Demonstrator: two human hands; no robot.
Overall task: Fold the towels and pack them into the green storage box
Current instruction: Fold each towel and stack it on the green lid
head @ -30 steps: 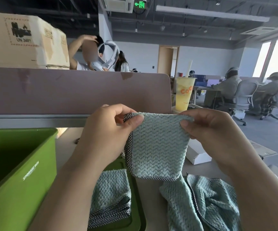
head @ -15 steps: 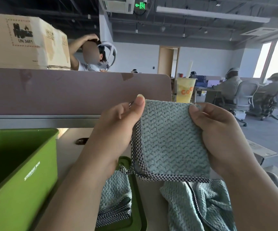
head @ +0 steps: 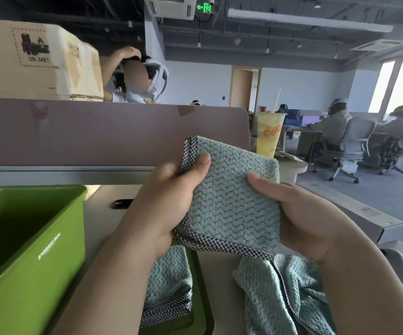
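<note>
The folded towel [head: 232,201] is held up in mid-frame, above the counter [head: 219,291], a small square with checked trim down its left side and along its bottom. Both hands pinch it. The left hand [head: 169,201] has its thumb pressed on the front beside the left trim, with the fingers behind. The right hand [head: 304,213] clamps the right edge the same way, thumb in front.

The box [head: 38,250] stands open at the left of the frame, well apart from the towel. Its inside is dark, so I cannot tell what it already holds.

The main risk is probably the transfer. The layers stay together only under the two thumbs, and the trimmed edges sit loose at the left and bottom. If one hand lets go before the other has the whole stack, the fold will likely open and the towel will go in as a lump. Dropping it in from a height could do the same.

Below the hands, another towel [head: 169,286] lies bunched on a green lid [head: 203,303], and a loose towel [head: 280,298] sprawls at lower right. A forearm sweeping left could drag either one out of place. The cup [head: 269,134] stands far behind, so it seems safe.
</note>
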